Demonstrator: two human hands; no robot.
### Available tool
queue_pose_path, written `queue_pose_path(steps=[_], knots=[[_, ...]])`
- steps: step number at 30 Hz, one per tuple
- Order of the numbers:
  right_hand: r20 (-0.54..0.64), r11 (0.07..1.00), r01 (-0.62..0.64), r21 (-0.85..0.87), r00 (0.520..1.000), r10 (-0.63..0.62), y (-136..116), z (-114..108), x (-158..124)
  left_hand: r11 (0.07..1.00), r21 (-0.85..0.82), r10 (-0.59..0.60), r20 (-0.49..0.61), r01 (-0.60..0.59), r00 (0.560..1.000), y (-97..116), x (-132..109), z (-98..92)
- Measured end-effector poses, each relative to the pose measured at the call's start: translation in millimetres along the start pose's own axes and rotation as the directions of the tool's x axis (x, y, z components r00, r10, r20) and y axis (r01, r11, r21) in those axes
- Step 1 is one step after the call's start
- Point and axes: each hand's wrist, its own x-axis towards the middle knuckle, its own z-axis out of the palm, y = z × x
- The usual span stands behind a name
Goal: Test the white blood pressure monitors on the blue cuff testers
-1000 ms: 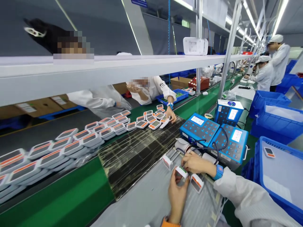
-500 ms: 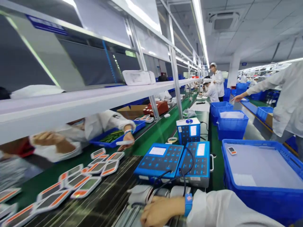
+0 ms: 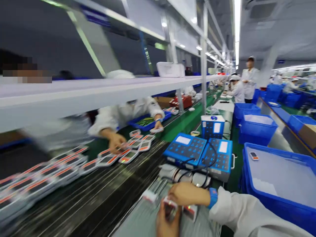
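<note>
Left hand [image 3: 168, 224] back in view at the lower edge since the previous frame, fingers clamped around a white handheld device [image 3: 170, 209] held upright; its face is blurred. Right hand [image 3: 189, 194], blue wrist strap [image 3: 213, 197] at the cuff, lies just above, fingers reaching toward the device's top edge. Contact cannot be confirmed through the blur, nor whether this hand is closed on anything. Hands close together, not apart.

Second device [image 3: 190, 212] lies just right of the held one on a grey work tray [image 3: 140, 220]. Third device [image 3: 149, 196] lies just left, near white test fixtures [image 3: 172, 172]. Beyond these, two blue keypad testers [image 3: 185, 148] stand side by side, black cables running from them. Dark conveyor belt [image 3: 98, 184] at left carries rows of orange-striped devices [image 3: 108, 160], streaked by motion. Co-worker's hand [image 3: 116, 141] is among them. Blue crate [image 3: 271, 184] at right holds one small device [image 3: 254, 156]. Farther off: a blue tester box [image 3: 212, 126], more blue crates [image 3: 256, 128], and two co-workers [image 3: 243, 87] in white.
</note>
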Motion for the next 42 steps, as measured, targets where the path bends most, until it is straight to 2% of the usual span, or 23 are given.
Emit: queue_pose_path(steps=[3,5,10,13,17,22,27,35,37,39,42], knots=[[0.012,0.956,-0.236,0.172,0.971,0.238,-15,-1,-7,0.999,-0.048,-0.001,-0.01,0.0,1.0,-2,-14,-7.3],[0.052,0.922,-0.322,0.215,0.947,0.318,-20,-5,-8,0.999,-0.051,0.012,-0.033,-0.014,0.999,0,-27,-12.0],[0.144,0.897,-0.392,0.203,0.918,0.369,-10,-11,-2,0.998,-0.019,0.062,0.027,-0.062,0.998,12,-88,-31.1],[0.179,0.885,-0.404,0.231,0.912,0.369,3,-11,4,0.999,0.009,0.044,0.116,-0.045,0.992,19,-110,-38.0],[0.263,0.822,-0.459,0.338,0.884,0.385,11,-12,8,0.999,0.041,0.01,0.221,-0.02,0.975,20,-111,-41.0],[0.336,0.734,-0.528,0.427,0.846,0.414,7,-19,10,0.998,0.056,0.012,0.247,-0.027,0.969,20,-106,-41.0],[0.368,0.739,-0.524,0.423,0.845,0.389,4,-25,11,0.998,0.056,0.002,0.266,-0.018,0.964,23,-106,-42.0],[0.325,0.789,-0.502,0.355,0.857,0.399,7,-18,7,0.999,0.052,-0.006,0.276,-0.009,0.961,25,-107,-40.8],[0.302,0.833,-0.471,0.292,0.871,0.387,6,-21,3,0.998,0.065,-0.01,0.271,-0.007,0.963,26,-107,-41.0],[0.189,0.9,-0.391,0.191,0.915,0.358,3,-25,-1,0.997,0.075,-0.003,0.268,-0.018,0.963,28,-109,-41.6],[-0.093,0.973,-0.214,0.089,0.971,0.222,-11,-21,-1,0.995,0.066,0.052,0.26,-0.072,0.964,31,-110,-42.5]])
